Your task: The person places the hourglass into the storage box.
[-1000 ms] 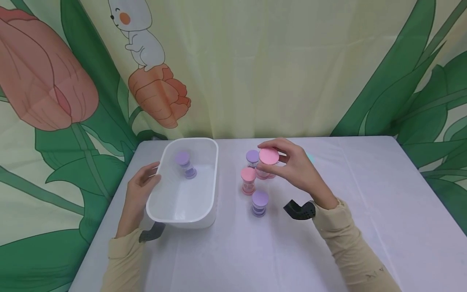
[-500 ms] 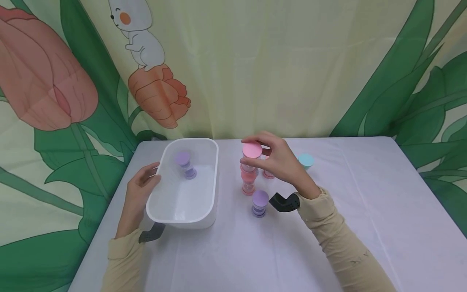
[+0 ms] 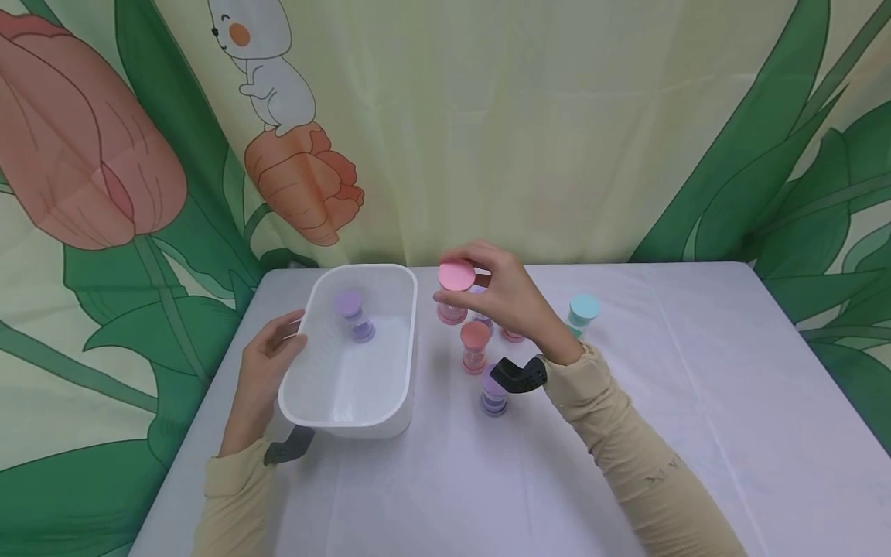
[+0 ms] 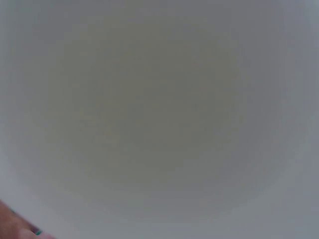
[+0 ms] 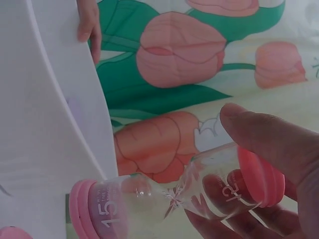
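My right hand (image 3: 497, 286) grips a pink sand timer (image 3: 454, 298) by its upper end, raised beside the right rim of a white plastic bin (image 3: 412, 348). In the right wrist view the timer (image 5: 144, 191) has clear glass printed with 15, and my thumb and fingers close on its cap. My left hand (image 3: 267, 363) holds the bin's left rim, thumb at the edge. Inside the bin leans a purple sand timer (image 3: 353, 313). Only blurred white wall (image 4: 159, 114) fills most of the left wrist view.
Below my right hand stand a coral sand timer (image 3: 476, 346) and a purple one (image 3: 493, 398), partly covered by the wrist camera. More timers are partly hidden behind that hand. A turquoise timer (image 3: 583, 308) stands to the right on the white-clothed table (image 3: 661, 433). A printed curtain (image 3: 529, 139) hangs behind.
My right hand has carried the pink timer left, from the group of timers toward the bin. The turquoise timer has come into view. My left hand and the bin stay put.
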Demonstrator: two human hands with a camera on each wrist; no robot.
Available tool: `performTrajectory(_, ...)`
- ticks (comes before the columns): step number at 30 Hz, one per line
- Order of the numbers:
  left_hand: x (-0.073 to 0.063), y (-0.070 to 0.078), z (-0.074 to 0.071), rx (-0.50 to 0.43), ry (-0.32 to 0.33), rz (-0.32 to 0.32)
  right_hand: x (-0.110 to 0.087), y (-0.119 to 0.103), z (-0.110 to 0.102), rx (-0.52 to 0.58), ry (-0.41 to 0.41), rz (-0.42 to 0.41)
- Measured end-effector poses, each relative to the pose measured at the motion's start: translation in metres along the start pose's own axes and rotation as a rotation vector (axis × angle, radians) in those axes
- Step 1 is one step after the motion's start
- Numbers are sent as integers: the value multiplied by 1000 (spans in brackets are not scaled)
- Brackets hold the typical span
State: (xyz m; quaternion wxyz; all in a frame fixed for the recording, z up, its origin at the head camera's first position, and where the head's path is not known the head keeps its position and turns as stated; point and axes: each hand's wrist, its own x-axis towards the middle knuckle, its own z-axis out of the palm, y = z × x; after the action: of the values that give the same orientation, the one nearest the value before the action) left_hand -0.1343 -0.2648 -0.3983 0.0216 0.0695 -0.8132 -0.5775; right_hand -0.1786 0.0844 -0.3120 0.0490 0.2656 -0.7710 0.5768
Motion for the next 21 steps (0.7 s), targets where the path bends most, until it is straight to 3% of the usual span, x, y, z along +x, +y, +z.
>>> performTrajectory(21,1,0,1,-11,7,22,32,1,31,62,-19,2)
